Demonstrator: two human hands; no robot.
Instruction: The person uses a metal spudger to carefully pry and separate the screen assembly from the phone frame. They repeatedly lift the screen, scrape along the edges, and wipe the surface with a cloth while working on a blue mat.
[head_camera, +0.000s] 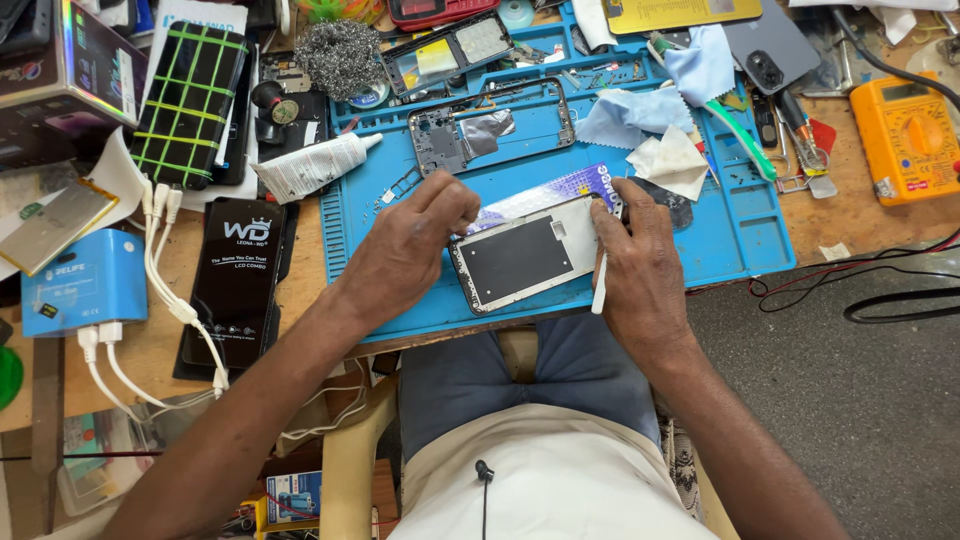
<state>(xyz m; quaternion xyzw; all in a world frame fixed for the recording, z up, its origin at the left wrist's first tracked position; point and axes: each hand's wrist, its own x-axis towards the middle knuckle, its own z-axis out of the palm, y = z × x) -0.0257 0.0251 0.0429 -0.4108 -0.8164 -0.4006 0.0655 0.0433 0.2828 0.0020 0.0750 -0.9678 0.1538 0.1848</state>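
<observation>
While resting on the ridged blue silicone mat (700, 250), lying flat and slightly tilted: rectangular phone frame (527, 258), dark matte panel inside a pale metal rim. Being pinched at its upper left corner by left hand (410, 245), fingers curled shut on the edge. Being steadied at the right end by right hand (640, 265), also clasping a slim white stick-shaped tool (599, 288); crumpled pale cloth (670, 162) lying just beyond.

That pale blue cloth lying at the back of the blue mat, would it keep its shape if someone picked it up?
Probably not. The pale blue cloth lies rumpled with folded corners, so it likely droops from wherever it is pinched. It looks thin, hence light for its spread. Pushed across the blue mat, it would probably bunch rather than slide whole.
</observation>
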